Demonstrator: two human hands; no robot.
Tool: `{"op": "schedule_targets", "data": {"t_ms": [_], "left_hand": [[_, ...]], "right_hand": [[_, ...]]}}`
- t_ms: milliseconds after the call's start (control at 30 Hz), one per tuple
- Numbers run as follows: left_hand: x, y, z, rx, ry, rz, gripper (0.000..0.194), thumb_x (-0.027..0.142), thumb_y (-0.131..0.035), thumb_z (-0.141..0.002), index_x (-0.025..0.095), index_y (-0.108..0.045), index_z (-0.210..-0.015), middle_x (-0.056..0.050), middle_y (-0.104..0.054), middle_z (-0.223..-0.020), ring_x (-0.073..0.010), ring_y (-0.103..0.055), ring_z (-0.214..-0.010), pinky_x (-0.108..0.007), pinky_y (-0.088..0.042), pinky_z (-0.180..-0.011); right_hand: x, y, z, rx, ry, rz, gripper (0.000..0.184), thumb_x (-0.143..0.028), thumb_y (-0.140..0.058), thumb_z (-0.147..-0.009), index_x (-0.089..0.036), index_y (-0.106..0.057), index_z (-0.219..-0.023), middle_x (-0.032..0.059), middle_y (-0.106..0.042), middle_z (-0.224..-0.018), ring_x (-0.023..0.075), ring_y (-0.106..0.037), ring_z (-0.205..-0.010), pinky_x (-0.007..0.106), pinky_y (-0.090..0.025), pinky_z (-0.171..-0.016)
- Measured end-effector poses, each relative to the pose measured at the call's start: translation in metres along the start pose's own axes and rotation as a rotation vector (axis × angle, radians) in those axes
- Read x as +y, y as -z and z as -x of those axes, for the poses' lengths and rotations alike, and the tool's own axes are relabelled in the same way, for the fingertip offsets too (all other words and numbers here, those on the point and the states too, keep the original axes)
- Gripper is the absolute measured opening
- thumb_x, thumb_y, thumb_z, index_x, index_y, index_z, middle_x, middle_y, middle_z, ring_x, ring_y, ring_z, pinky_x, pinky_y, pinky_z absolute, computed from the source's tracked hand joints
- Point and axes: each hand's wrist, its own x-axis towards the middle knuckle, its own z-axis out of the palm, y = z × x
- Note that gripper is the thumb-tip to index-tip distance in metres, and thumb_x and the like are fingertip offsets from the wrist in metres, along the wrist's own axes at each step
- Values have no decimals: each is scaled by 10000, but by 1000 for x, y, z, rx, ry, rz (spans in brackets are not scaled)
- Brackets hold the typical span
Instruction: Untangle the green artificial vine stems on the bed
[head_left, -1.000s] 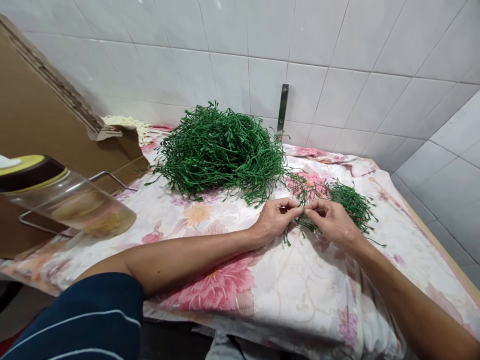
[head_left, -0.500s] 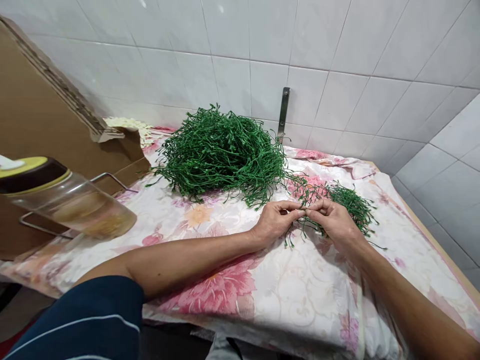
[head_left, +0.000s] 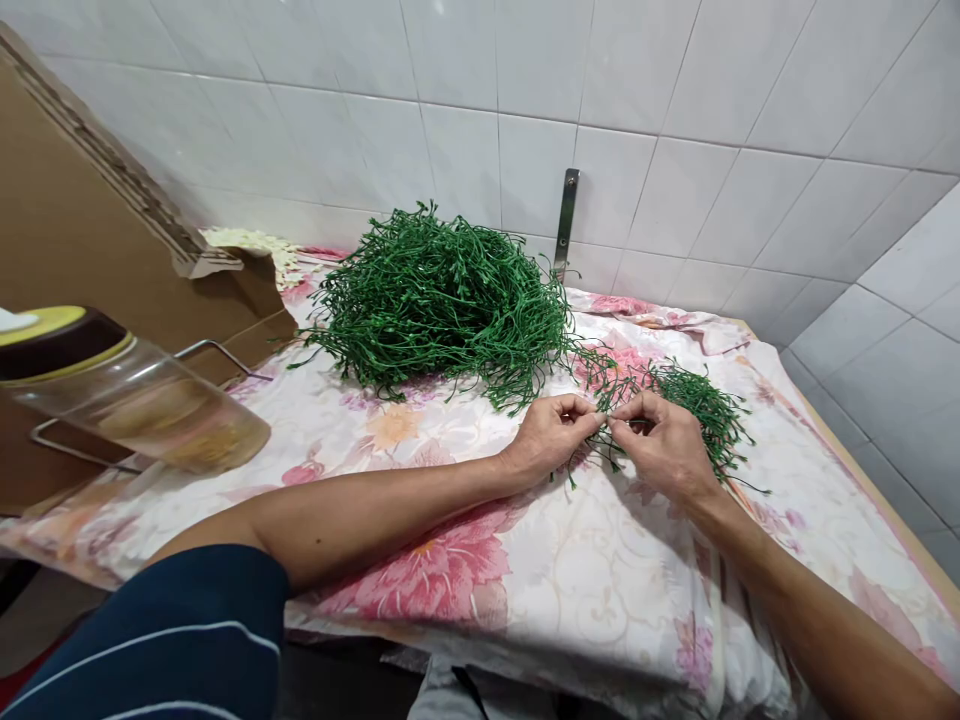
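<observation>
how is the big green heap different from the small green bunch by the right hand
The big green heap is far larger and rises higher than the small green bunch. The heap sits nearer the back tiled wall, while the bunch lies beside the right hand. The heap is nearly all in view, whereas that hand partly hides the bunch. Both are masses of thin green stems on the floral cloth.

clear bottle (head_left: 180, 410) | brown cardboard (head_left: 90, 220) behind | metal strip (head_left: 566, 222) at tiled wall (head_left: 450, 60)
</observation>
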Motion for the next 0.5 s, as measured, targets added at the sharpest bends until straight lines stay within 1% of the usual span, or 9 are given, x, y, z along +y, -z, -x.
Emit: {"op": "schedule_targets", "data": {"t_ms": [67, 133, 200, 267, 333, 400, 467, 500], "left_hand": [[-1, 0, 0, -8, 14, -10, 280, 399, -729, -779, 133, -653, -738, 13, -582, -626, -81, -477, -533, -216, -369, -519], [-2, 0, -1, -19, 43, -12, 265, 391, -710, -792, 138, -647, -743, 24, -561, -589, -78, -460, -496, -215, -348, -494], [-3, 0, -2, -23, 36, -6, 250, 374, -719, -784, 136, -653, -745, 22, -567, -593, -78, -468, -503, -214, -350, -498], [-5, 1, -3, -10, -1, 11, 244, 358, -748, -765, 126, -675, -746, 5, -605, -651, -81, -500, -562, -211, -377, -538], [-6, 2, -4, 14, -15, 56, 260, 367, -771, -760, 117, -699, -760, -8, -633, -703, -82, -518, -612, -208, -397, -578], [-6, 2, -5, 24, 7, 105, 287, 394, -783, -762, 115, -717, -777, -12, -644, -715, -80, -519, -617, -208, -402, -584], [-5, 3, -5, 10, 29, 132, 313, 419, -790, -761, 114, -726, -780, -13, -647, -709, -71, -499, -580, -207, -387, -547], [-5, 3, -5, 0, 44, 138, 320, 427, -788, -764, 114, -729, -786, -14, -650, -707, -64, -481, -548, -206, -370, -515]], "right_hand": [[1, -2, 0, 19, 10, 37, 97, -280, -662, -747, -193, -703, -751, 6, -702, -693, 129, -520, -534, 264, -404, -542], [3, -3, -2, 53, 8, 58, 86, -275, -668, -742, -196, -704, -738, 1, -700, -683, 133, -537, -541, 268, -422, -565], [4, -1, -6, 119, -27, 71, 73, -263, -676, -732, -196, -703, -723, 4, -704, -685, 145, -573, -568, 278, -446, -602], [5, 5, -12, 197, -75, 63, 65, -256, -692, -719, -191, -699, -714, 16, -713, -703, 158, -605, -602, 289, -464, -633], [4, 14, -17, 242, -88, -21, 95, -278, -716, -727, -185, -697, -735, 25, -712, -717, 161, -614, -619, 288, -473, -629], [1, 25, -20, 279, -50, -158, 150, -319, -737, -751, -181, -688, -786, 21, -691, -715, 145, -595, -603, 267, -464, -582], [-3, 36, -22, 344, -1, -269, 191, -346, -745, -776, -182, -671, -838, 4, -661, -703, 118, -543, -545, 243, -428, -511], [-3, 42, -22, 380, 20, -288, 198, -352, -743, -788, -183, -664, -856, -2, -651, -697, 107, -516, -517, 236, -409, -483]]}}
